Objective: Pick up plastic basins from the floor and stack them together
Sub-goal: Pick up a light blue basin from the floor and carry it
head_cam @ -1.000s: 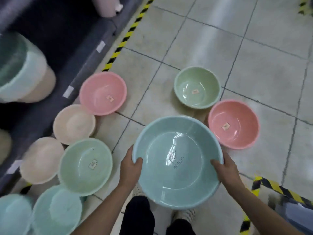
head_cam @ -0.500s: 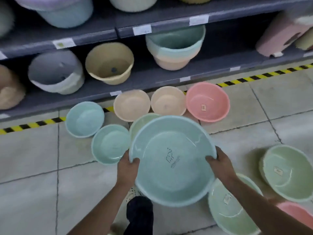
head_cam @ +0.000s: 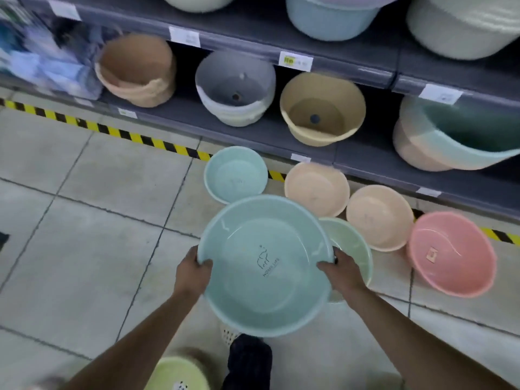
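Note:
I hold a large light-blue basin (head_cam: 264, 266) in the air by its rim, my left hand (head_cam: 192, 273) on its left edge and my right hand (head_cam: 342, 271) on its right edge. On the floor beyond it lie a smaller light-blue basin (head_cam: 235, 173), two beige basins (head_cam: 316, 188) (head_cam: 378, 216), a pale green basin (head_cam: 351, 249) partly hidden behind the held one, and a pink basin (head_cam: 450, 253) at the right. Another green basin (head_cam: 177, 374) shows at the bottom edge.
A grey shelf unit (head_cam: 365, 60) runs along the back with tubs in brown (head_cam: 136, 68), grey (head_cam: 235, 87), yellow (head_cam: 322, 108) and teal (head_cam: 461, 133). Yellow-black tape (head_cam: 112, 130) marks the floor in front. Open tiled floor (head_cam: 70, 220) lies to the left. My foot (head_cam: 249, 358) is below the basin.
My view has swung left along the shelf. The floor basins have shifted right in the frame. Both hands keep the same hold on the large blue basin.

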`<move>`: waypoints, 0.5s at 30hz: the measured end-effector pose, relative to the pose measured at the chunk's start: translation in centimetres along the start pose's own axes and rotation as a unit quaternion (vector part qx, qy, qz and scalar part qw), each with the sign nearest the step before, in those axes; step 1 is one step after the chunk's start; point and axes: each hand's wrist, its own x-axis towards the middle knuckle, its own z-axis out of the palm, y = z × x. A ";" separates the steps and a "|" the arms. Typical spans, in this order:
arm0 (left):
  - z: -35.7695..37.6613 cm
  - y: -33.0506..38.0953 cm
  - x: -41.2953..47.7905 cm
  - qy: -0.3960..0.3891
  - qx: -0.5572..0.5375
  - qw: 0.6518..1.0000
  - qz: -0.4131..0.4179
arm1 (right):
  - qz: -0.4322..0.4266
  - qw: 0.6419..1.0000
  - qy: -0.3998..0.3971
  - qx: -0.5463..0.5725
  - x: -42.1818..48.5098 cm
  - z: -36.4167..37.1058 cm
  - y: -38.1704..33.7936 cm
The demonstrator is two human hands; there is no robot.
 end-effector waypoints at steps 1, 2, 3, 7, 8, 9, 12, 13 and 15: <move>-0.2 -0.2 1.0 0.000 0.003 1.000 -0.014 | 0.003 1.000 0.000 -0.012 1.1 0.8 -0.9; -0.2 -0.3 2.1 -0.002 -0.001 1.000 -0.028 | 0.008 1.000 0.003 -0.022 2.2 1.5 -1.8; -0.1 -0.4 3.1 -0.007 -0.004 0.999 -0.042 | 0.013 0.999 0.005 -0.028 3.2 2.1 -2.6; 1.0 -1.4 7.1 -0.001 -0.024 0.996 -0.084 | 0.035 0.998 0.011 -0.051 7.7 4.2 -4.5; 1.5 -1.8 8.1 0.003 -0.027 0.995 -0.092 | 0.042 0.998 0.011 -0.051 8.9 4.7 -4.7; 2.1 -2.2 9.2 0.008 -0.028 0.995 -0.098 | 0.045 0.998 0.011 -0.050 10.2 5.3 -4.8; 4.4 -3.9 12.4 0.022 -0.026 0.993 -0.110 | 0.030 0.997 0.003 -0.078 14.3 7.1 -4.6; 5.4 -4.6 13.6 0.025 -0.022 0.993 -0.110 | 0.027 0.996 -0.003 -0.090 15.8 7.9 -4.4; 7.6 -6.1 16.5 0.030 -0.010 0.994 -0.107 | 0.010 0.994 -0.011 -0.113 19.3 9.5 -3.6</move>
